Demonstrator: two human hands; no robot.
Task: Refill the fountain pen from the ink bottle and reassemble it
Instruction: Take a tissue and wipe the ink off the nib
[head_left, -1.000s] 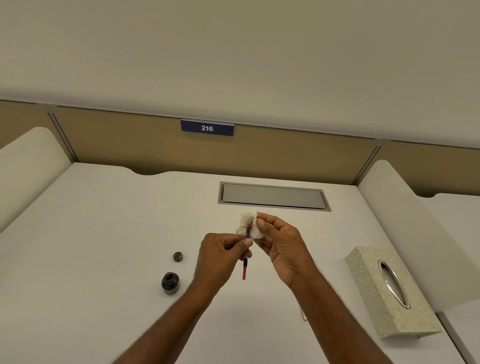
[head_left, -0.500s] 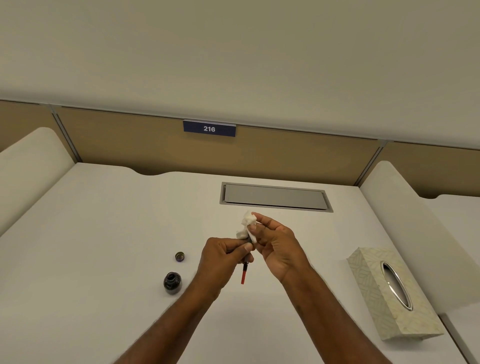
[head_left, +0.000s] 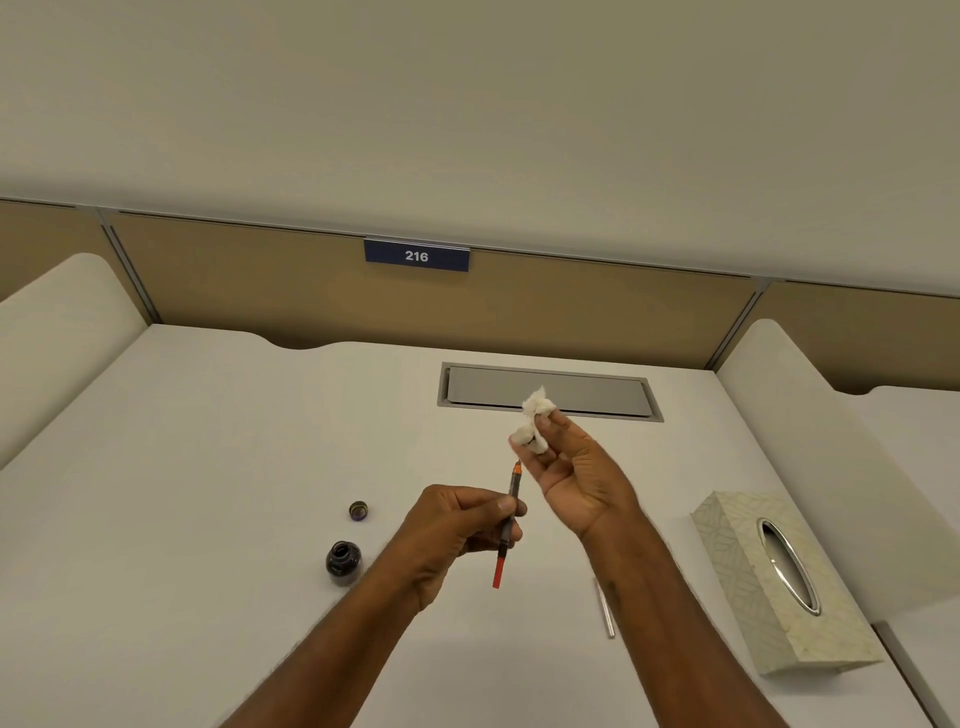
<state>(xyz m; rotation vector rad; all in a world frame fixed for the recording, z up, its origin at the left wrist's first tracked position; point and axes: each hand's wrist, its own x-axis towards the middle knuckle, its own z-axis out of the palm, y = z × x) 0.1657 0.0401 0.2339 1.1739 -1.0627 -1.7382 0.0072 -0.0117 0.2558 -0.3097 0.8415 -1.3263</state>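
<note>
My left hand (head_left: 457, 525) grips the bare inner part of the fountain pen (head_left: 506, 525), nib end up, with its red converter end pointing down. My right hand (head_left: 569, 470) pinches a crumpled white tissue (head_left: 536, 421) just above and right of the nib, apart from it. The open dark ink bottle (head_left: 343, 561) stands on the white desk (head_left: 208, 467) left of my left wrist, and its small cap (head_left: 358, 511) lies just behind it. A slim silvery pen barrel (head_left: 605, 613) lies on the desk, partly hidden by my right forearm.
A pale patterned tissue box (head_left: 774, 587) sits at the right. A grey cable hatch (head_left: 550, 391) is set into the desk behind my hands. Tan partitions with a blue "216" sign (head_left: 416, 255) close off the back; white side dividers flank the desk.
My right hand has lifted the tissue off the nib and moved up and to the right. The nib end of the pen now shows bare above my left hand.
</note>
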